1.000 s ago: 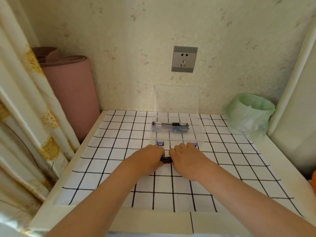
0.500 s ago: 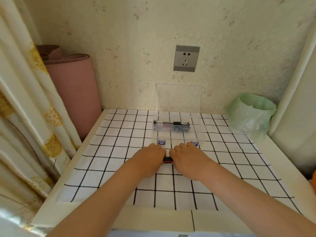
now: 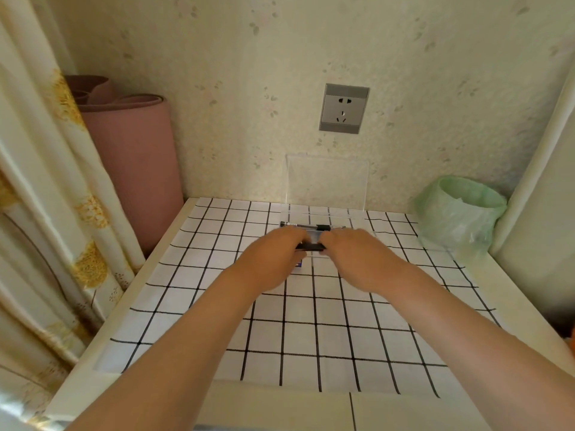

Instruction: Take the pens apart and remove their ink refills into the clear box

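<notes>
The cream bench [image 3: 118,309] is covered over most of its top by a white sheet with a black grid [image 3: 311,337], leaving bare margins at the left, right and front. On the sheet near the back wall stands the clear box [image 3: 336,216], its lid [image 3: 326,185] raised upright. A bin lined with a green bag [image 3: 457,213] sits at the back right corner.

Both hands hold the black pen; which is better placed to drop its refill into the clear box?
Probably right: the right hand, gripping the black pen, sits across the open clear plastic box; the left hand covers only its left corner.
</notes>
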{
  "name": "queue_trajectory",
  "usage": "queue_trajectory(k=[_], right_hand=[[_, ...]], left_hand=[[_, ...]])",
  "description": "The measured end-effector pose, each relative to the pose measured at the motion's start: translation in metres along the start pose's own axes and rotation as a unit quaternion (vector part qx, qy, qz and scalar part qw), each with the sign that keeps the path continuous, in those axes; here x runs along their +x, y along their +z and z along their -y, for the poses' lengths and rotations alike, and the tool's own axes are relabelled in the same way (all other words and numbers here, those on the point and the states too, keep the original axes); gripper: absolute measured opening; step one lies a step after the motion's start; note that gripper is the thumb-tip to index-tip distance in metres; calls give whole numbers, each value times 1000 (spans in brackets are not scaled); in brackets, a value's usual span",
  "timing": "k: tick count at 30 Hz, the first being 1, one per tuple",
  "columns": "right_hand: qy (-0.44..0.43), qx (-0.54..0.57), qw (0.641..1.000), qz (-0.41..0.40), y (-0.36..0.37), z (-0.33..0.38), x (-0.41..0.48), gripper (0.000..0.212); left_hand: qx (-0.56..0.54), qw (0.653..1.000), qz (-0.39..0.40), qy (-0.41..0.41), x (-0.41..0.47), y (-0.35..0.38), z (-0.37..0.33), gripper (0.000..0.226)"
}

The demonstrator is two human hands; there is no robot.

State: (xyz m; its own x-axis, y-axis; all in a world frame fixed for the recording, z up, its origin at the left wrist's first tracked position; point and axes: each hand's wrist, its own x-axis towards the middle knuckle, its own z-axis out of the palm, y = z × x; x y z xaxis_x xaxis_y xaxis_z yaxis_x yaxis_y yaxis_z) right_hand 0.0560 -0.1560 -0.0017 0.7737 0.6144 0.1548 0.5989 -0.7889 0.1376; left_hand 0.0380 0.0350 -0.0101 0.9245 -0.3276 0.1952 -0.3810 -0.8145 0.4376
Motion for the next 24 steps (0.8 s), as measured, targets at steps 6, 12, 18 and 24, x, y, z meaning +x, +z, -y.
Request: queue_trajectory(k=[6,12,18,24], right_hand=[[54,-12,994,91,12,-24,26,20],[77,149,982,85,19,-30,30,24],[54,162,985,33,36,-17,-9,44],[47,152,987,6,37,-19,-13,52]], left_hand=[[74,997,-27,8,8,17,18,54],[96,994,58,18,6,28,21,56],[101,993,67,11,2,31,18,62],[80,995,67,5,0,31,17,64]])
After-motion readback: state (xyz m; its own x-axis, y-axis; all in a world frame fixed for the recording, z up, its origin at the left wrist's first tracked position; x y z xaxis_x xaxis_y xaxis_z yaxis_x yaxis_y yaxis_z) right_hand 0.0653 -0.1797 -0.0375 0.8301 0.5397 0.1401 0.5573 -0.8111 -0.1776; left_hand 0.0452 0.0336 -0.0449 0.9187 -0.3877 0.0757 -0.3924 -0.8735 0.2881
